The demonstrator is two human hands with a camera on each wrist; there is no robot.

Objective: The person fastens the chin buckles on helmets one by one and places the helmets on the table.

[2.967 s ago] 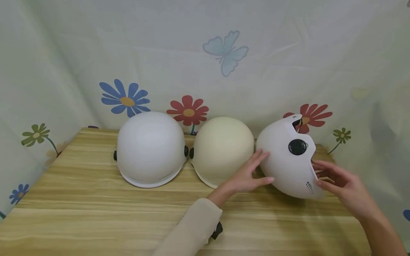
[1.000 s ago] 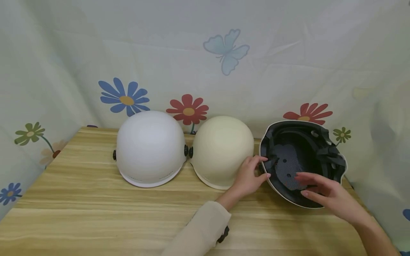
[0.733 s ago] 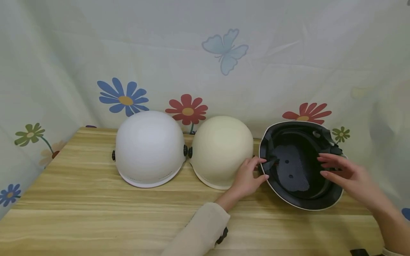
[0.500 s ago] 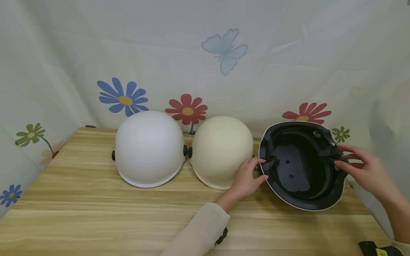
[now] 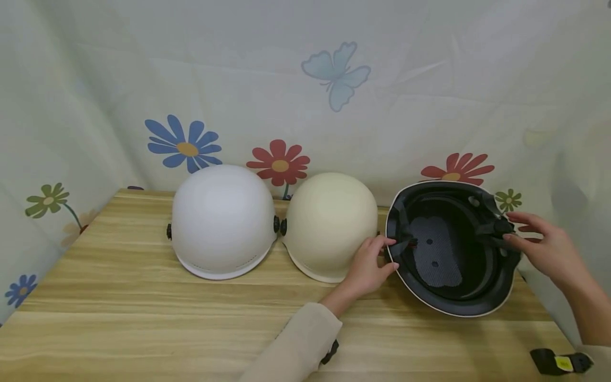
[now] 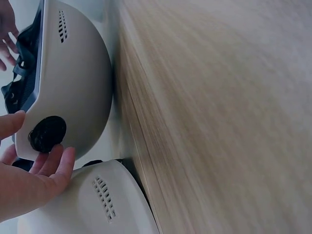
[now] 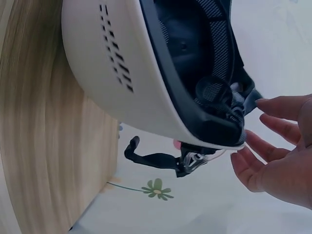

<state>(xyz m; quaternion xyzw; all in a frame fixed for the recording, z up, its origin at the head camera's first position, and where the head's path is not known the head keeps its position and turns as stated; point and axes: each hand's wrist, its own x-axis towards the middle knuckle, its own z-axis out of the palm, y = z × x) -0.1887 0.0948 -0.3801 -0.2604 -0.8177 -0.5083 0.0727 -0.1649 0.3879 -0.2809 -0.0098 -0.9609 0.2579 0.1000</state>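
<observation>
An upturned white helmet (image 5: 448, 307) shows its black padded inside at the right of the table. My left hand (image 5: 365, 265) grips its left rim; in the left wrist view the fingers lie by the round black knob (image 6: 47, 134). At the opposite rim my right hand (image 5: 549, 249) pinches a black chin strap (image 7: 251, 100) between thumb and fingers. Another strap end with a buckle (image 7: 191, 161) hangs outside the rim in the right wrist view. A cream helmet (image 5: 331, 223) stands dome up right beside my left hand.
A white helmet (image 5: 221, 223) sits dome up left of the cream one, their side knobs close together. Behind the wooden table (image 5: 143, 318) hangs a flowered cloth (image 5: 406, 63). A black band with a yellow label (image 5: 563, 363) is at my right sleeve.
The right helmet has turned from lying on its side to open side up. My right hand has moved from over its inside out to the strap at the right rim. The left hand stays put lately.
</observation>
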